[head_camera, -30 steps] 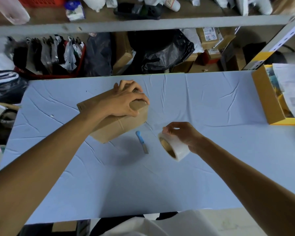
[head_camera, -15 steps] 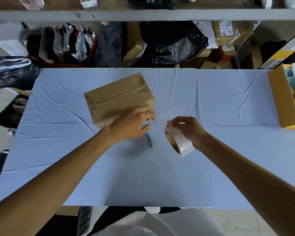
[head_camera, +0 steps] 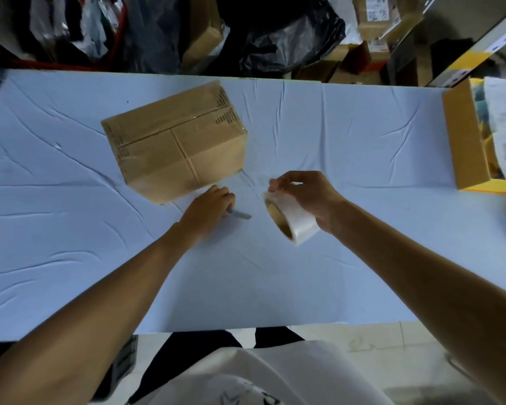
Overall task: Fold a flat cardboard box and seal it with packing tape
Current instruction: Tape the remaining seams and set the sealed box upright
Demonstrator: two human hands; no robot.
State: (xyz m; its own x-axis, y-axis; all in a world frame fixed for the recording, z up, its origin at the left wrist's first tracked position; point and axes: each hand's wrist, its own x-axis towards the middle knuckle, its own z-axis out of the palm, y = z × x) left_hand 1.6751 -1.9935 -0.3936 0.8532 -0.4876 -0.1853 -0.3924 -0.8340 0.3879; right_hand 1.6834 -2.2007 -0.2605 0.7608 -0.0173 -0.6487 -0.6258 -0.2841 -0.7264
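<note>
**Reaching for the cutter with the tape roll in hand**

Lying on the blue-covered table (head_camera: 333, 135), the folded cardboard box (head_camera: 174, 143) is sitting closed at the far left of centre, turned at an angle, with clear tape shining along its top seam. The left hand (head_camera: 206, 213) is resting on the cloth just in front of the box's near corner, fingers curled down over the handle of a small cutter (head_camera: 240, 214); only the grey tip is showing past the knuckles, so whether the grip is fully closed I cannot tell. The right hand (head_camera: 307, 197) is holding the roll of packing tape (head_camera: 289, 219) above the table, fingers wrapped over its outer face, thumb and forefinger pinching together at the roll's top edge. An open yellow carton (head_camera: 465, 138) is standing at the right edge.
</note>
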